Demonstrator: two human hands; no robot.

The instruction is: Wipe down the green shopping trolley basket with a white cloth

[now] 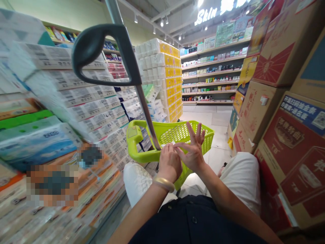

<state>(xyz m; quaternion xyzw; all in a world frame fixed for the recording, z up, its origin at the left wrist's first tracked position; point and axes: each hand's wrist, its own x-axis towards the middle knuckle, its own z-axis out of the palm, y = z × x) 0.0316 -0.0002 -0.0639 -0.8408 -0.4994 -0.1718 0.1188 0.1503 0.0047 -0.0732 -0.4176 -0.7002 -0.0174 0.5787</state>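
My left hand (pixel 170 162), with a gold bangle (pixel 164 184) at the wrist, is closed, its fingers curled together over the near side of the lime-green shopping basket (pixel 207 144). A small white bit (pixel 172 143) shows at its fingertips, too small to name. Against those fingertips, the thumb and index finger of my right hand (pixel 192 150) come together in a pinch, while its other fingers stand up spread. What they pinch is hidden. A metal pole (pixel 146 112) with a dark grey looped handle (pixel 129 57) rises beside the basket's left end.
Stacked tissue packs (pixel 88 89) line the left side, with yellow-and-white packs (pixel 172 78) farther back. Printed cartons (pixel 286 135) are piled close on the right. Shelves of skincare goods (pixel 213 69) stand across the back, beyond the tiled floor (pixel 218 118). My knees flank the basket.
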